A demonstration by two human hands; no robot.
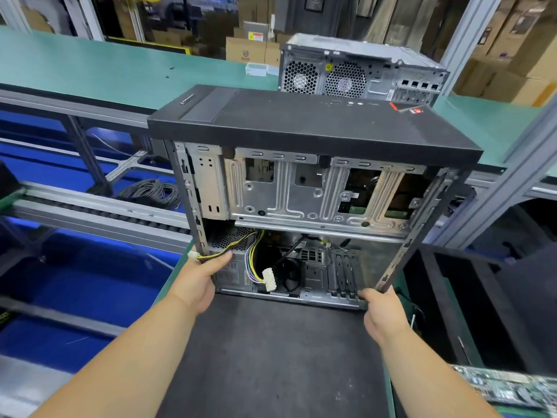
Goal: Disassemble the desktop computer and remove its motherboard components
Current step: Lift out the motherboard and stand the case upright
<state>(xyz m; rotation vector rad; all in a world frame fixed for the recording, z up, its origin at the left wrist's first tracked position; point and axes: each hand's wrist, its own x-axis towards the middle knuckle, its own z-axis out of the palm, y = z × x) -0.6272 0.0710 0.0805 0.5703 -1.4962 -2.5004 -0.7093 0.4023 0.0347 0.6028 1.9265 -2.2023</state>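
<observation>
An open desktop computer case (313,188) stands on end on a dark mat (271,357), its black front panel (301,122) facing up. Inside I see a silver drive cage (289,194), a power supply (229,270) with yellow and coloured cables, a white power connector (269,279) hanging loose, and a black fan (289,276). My left hand (200,280) grips the case's lower left edge by the power supply, thumb near the cables. Over at the lower right corner, my right hand (382,312) holds the frame.
A second computer case (358,70) lies behind on the green bench (90,67). A green circuit board (506,384) lies at the lower right. Black bins (482,297) stand to the right, a roller conveyor (99,209) and coiled grey cable (150,191) to the left.
</observation>
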